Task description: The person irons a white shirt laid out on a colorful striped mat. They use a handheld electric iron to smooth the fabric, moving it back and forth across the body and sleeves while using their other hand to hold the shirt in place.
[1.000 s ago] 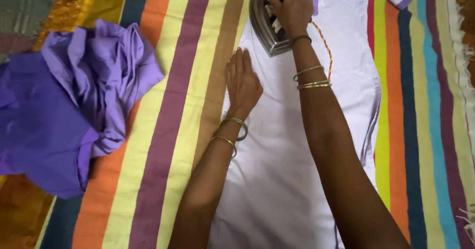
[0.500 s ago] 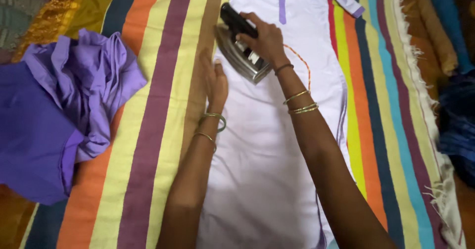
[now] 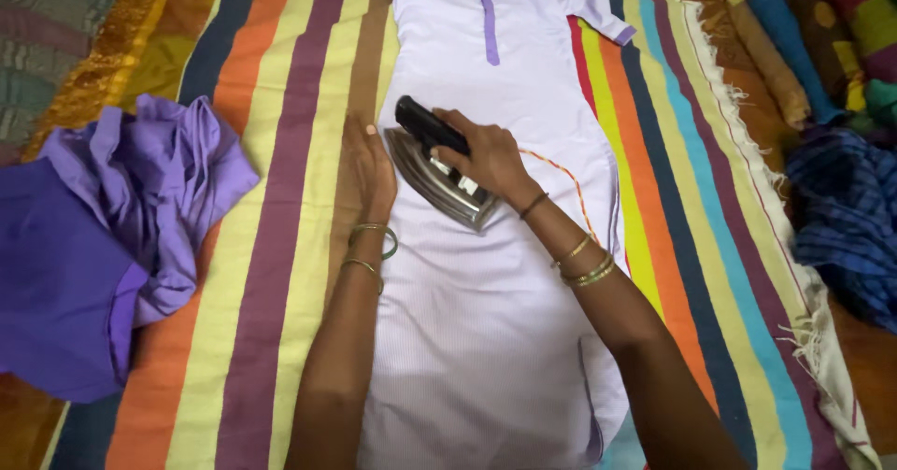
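The right hand [image 3: 491, 160] is wrapped firmly around the black handle of the metal clothes iron [image 3: 437, 178], which looks heavy and rigid and is best held by that handle, clear of the soleplate. Beneath it lies the soft pale lilac tunic [image 3: 500, 320], which the open left hand [image 3: 369, 173] presses flat just beside the iron, on the striped cloth [image 3: 280, 246].

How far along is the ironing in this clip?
Mid-job. The pale lilac garment lies spread smooth on the striped cloth; right hand grips the metal iron at its left edge, left hand flat beside it. The crumpled purple clothes lie unironed.
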